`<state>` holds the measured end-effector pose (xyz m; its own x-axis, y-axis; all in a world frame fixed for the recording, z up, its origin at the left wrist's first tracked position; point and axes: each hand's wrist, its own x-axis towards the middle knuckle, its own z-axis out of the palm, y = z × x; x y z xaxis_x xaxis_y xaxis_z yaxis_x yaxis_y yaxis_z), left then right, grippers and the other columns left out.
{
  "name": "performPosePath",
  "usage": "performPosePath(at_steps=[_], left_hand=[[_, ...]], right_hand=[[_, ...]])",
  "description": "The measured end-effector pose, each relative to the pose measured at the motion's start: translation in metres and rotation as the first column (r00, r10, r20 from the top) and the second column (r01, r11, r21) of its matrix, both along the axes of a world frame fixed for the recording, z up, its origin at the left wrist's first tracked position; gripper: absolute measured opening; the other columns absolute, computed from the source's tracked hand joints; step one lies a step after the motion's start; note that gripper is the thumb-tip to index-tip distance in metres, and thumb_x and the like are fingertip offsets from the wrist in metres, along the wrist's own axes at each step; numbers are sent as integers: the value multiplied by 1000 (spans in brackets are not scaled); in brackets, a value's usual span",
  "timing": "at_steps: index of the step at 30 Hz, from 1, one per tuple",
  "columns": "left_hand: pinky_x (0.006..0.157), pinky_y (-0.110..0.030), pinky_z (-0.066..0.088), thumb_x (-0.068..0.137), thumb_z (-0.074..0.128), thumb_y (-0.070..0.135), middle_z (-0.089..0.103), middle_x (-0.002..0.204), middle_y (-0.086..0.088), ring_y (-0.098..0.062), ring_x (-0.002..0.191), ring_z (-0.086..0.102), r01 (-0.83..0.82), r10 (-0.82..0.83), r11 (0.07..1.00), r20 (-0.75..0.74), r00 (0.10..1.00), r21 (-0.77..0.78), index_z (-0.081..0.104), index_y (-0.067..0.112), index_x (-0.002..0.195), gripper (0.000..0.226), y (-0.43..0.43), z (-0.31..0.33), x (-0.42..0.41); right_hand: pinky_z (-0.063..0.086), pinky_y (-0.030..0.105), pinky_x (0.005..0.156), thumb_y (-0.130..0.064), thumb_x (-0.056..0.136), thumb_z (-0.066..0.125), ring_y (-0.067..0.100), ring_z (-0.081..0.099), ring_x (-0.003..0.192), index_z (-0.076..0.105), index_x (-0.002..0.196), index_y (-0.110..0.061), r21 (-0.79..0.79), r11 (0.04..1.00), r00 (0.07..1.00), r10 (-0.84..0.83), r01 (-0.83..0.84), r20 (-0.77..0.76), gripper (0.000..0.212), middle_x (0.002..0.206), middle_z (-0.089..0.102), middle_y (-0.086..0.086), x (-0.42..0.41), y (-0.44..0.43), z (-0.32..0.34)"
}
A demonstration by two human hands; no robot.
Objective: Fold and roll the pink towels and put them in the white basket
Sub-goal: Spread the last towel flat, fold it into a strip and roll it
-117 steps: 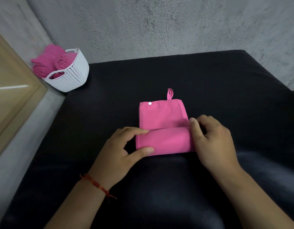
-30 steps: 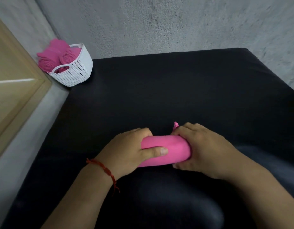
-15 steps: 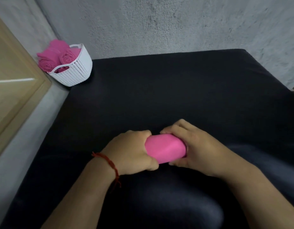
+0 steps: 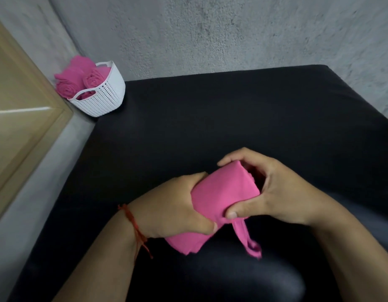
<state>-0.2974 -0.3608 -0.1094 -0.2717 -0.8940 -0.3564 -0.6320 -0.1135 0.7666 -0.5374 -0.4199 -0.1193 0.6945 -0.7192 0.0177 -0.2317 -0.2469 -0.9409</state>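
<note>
Above dark bedding (image 4: 210,118), left hand (image 4: 173,211) and right hand (image 4: 273,190) both grip rolled pink towel (image 4: 223,192).

Lit dimly and evenly, with soft light and no hard shadows. Catches a pale streak of glare on the wooden panel (image 4: 25,110) at left and a dull sheen on the black cushion (image 4: 265,284) near the bottom edge. Blurs slightly at the hanging loop (image 4: 253,252) of the pink towel (image 4: 223,192). Bows straight edges toward the corners, wide-angle fashion.
</note>
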Motion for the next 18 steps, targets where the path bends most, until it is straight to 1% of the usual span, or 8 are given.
performPosePath(at_steps=[1, 3, 5, 7, 9, 11, 15, 18], left_hand=[[89, -45, 61, 70, 92, 25, 72, 109, 9, -14, 97, 72, 16, -10, 997, -76, 997, 82, 64, 39, 117, 57, 1, 1, 2], [92, -49, 61, 71, 92, 21, 73, 112, 8, -15, 101, 72, 9, 0, 996, -110, 994, 87, 63, 40, 120, 60, 3, -2, 1], [86, -43, 62, 68, 93, 33, 70, 110, 14, -8, 96, 71, -48, 46, 996, -31, 998, -75, 57, 45, 121, 65, 5, -5, -7], [84, -30, 60, 69, 90, 48, 62, 124, 24, 0, 102, 65, -57, 100, 947, 123, 987, -315, 40, 55, 139, 87, 8, -7, -19], [81, -26, 56, 74, 84, 56, 46, 141, 26, 0, 115, 58, 88, 154, 811, 356, 922, -578, 11, 55, 157, 111, 11, -16, -30], [72, -30, 58, 79, 79, 54, 42, 145, 18, -8, 115, 59, 182, 189, 714, 437, 880, -676, -5, 51, 161, 118, 11, -28, -37], [62, -25, 54, 83, 78, 39, 46, 138, 18, -9, 98, 64, 87, 247, 713, 364, 898, -696, -3, 58, 159, 113, 6, -35, -32], [69, -33, 60, 86, 79, 33, 47, 136, 23, -10, 94, 68, -118, 328, 725, 190, 925, -678, 3, 66, 155, 108, 6, -33, -27]], right_hand=[[63, 36, 85, -22, 64, 102, 19, 71, 106, 65, 128, -33, 9, 1000, 1000, 13, -13, 0, 75, 116, 70, -7, 2, 0, 0], [62, 34, 84, -21, 64, 101, 19, 72, 104, 68, 125, -30, 21, 1000, 1000, 2, -2, 9, 69, 113, 71, -5, 3, -1, -1], [62, 33, 81, -18, 64, 101, 20, 73, 102, 71, 121, -27, 39, 997, 997, -61, 59, 56, 65, 110, 73, -2, 2, -2, -1], [62, 33, 81, -18, 64, 99, 21, 74, 102, 73, 117, -24, 52, 986, 980, -161, 156, 113, 59, 110, 75, 0, -2, -6, -2], [63, 36, 82, -17, 68, 96, 23, 76, 101, 75, 114, -20, 113, 966, 952, -251, 234, 175, 50, 109, 77, 5, -3, -10, -4], [65, 43, 84, -16, 73, 93, 28, 78, 98, 76, 112, -18, 206, 938, 925, -320, 279, 207, 43, 106, 78, 9, 0, -11, -7], [64, 42, 80, -25, 74, 93, 33, 78, 96, 77, 116, -24, 331, 876, 868, -438, 352, 236, 44, 106, 79, 9, 18, -7, -12], [62, 41, 77, -32, 77, 91, 33, 77, 93, 70, 129, -30, 386, 845, 822, -491, 370, 288, 57, 109, 77, 11, 30, -4, -18]])
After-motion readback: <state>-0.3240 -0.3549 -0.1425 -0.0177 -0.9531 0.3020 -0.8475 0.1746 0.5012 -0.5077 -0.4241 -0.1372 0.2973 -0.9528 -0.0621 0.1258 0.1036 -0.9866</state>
